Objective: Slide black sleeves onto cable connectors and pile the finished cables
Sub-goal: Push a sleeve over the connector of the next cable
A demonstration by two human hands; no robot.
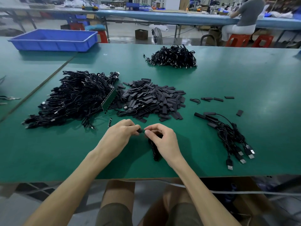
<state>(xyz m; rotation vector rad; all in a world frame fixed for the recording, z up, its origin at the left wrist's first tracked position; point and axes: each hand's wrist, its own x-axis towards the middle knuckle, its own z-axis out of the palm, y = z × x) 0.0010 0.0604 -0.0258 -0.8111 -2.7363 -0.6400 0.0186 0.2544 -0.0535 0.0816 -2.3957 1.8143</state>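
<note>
Working at the near edge of the green table (244,75), I had both hands together: the left hand (119,134) pinched a black sleeve (140,131) while the right hand (163,140) curled round the cable (154,152), presumably to line connector and sleeve mouth up; the connector itself was hidden. The sleeve heap (151,100) lay just ahead within reach, unsleeved cables (73,98) to the left, the finished pile (228,134) to the right.

A green table (244,79) carries a blue bin (48,45) (shallow, rectangular) at 10 o'clock. Beyond it a long blue bench (162,16) spans 12 o'clock, with red stools (238,40) at 1 o'clock.
</note>
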